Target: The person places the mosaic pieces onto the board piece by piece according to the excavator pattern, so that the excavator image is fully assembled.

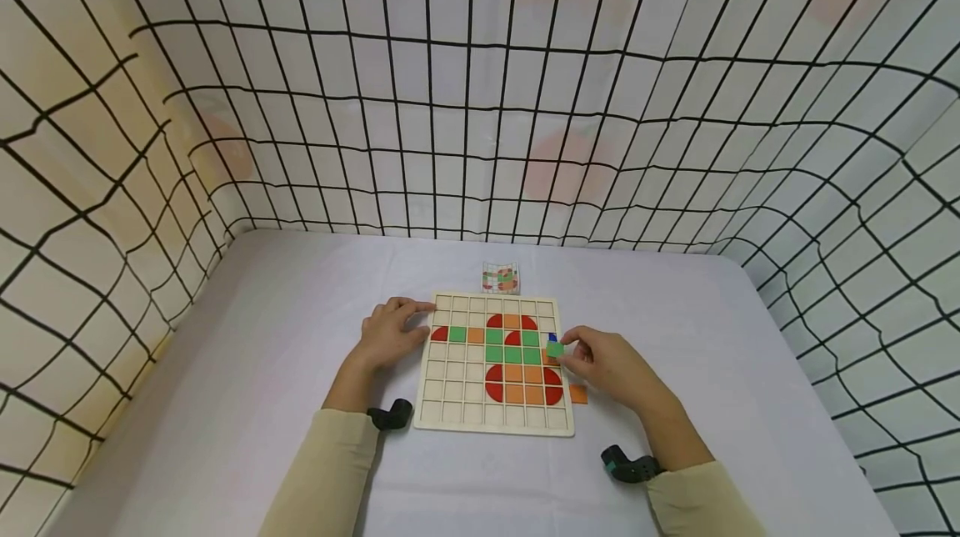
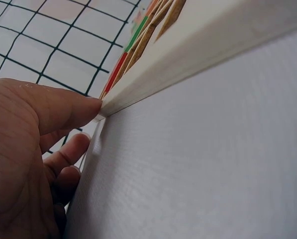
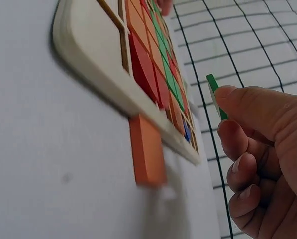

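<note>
A cream gridded board (image 1: 453, 391) lies on the table with red, green and orange pieces set in its cells. My right hand (image 1: 611, 366) pinches a green square tile (image 3: 217, 97) between thumb and forefinger, held over the board's right edge. Beneath that tile, a blue piece (image 1: 552, 337) and an orange one are partly hidden. At the board's left edge, my left hand (image 1: 388, 335) rests with thumb and forefinger against the rim. The left wrist view has the thumb (image 2: 71, 107) touching the board's side. Just off the right edge lies a loose orange tile (image 3: 147, 152).
Behind the board a small pattern card (image 1: 500, 278) with coloured shapes lies on the white tablecloth (image 1: 300, 287). A black wire grid (image 1: 480, 95) rises around the back and sides of the table.
</note>
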Demonstrator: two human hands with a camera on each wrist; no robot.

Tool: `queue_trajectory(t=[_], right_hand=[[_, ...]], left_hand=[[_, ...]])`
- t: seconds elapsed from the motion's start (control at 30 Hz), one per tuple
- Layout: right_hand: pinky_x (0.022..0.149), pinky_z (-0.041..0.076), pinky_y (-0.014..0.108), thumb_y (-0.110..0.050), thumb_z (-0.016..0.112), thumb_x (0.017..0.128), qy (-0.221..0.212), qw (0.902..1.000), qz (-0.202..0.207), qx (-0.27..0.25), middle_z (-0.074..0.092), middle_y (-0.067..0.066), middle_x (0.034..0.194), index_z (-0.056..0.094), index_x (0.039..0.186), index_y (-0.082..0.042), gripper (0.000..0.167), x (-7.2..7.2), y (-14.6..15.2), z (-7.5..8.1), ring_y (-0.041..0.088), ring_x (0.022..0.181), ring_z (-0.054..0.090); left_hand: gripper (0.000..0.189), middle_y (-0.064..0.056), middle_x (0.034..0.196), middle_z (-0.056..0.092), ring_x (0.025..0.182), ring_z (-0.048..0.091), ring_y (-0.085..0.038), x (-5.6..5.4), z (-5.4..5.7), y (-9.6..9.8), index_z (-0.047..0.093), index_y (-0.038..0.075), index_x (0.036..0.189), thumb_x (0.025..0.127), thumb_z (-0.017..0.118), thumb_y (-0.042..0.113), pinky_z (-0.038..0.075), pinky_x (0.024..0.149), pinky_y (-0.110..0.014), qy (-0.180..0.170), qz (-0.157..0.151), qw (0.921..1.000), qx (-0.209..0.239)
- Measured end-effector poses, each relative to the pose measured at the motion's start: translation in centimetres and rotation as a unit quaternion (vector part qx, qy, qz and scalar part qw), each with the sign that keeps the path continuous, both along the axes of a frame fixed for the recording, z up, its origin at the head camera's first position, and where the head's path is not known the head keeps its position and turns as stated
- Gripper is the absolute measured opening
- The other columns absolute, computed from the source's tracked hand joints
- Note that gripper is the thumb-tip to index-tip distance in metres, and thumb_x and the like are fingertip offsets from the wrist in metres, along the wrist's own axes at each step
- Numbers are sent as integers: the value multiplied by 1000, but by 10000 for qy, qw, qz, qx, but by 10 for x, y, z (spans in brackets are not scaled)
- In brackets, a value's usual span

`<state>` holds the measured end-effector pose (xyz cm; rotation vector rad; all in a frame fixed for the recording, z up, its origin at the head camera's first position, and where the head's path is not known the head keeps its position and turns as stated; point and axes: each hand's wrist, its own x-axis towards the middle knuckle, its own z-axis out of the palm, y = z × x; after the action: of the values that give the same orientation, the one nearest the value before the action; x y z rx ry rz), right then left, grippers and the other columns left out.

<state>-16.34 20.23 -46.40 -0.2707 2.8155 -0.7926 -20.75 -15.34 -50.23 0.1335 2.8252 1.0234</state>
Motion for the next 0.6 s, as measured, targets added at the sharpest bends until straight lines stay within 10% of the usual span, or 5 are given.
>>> queue_trajectory(t=[0.6], right_hand=[[58, 41, 23, -35, 74, 93, 371, 9930, 1111, -140, 54, -10, 68, 69, 108, -19, 23, -9, -87, -7, 6, 60, 48]], left_hand=[[43, -13, 148, 51, 135, 43, -37, -1, 0, 1, 63, 25, 140, 96, 63, 28, 28, 109, -60, -40, 13, 10000, -5]])
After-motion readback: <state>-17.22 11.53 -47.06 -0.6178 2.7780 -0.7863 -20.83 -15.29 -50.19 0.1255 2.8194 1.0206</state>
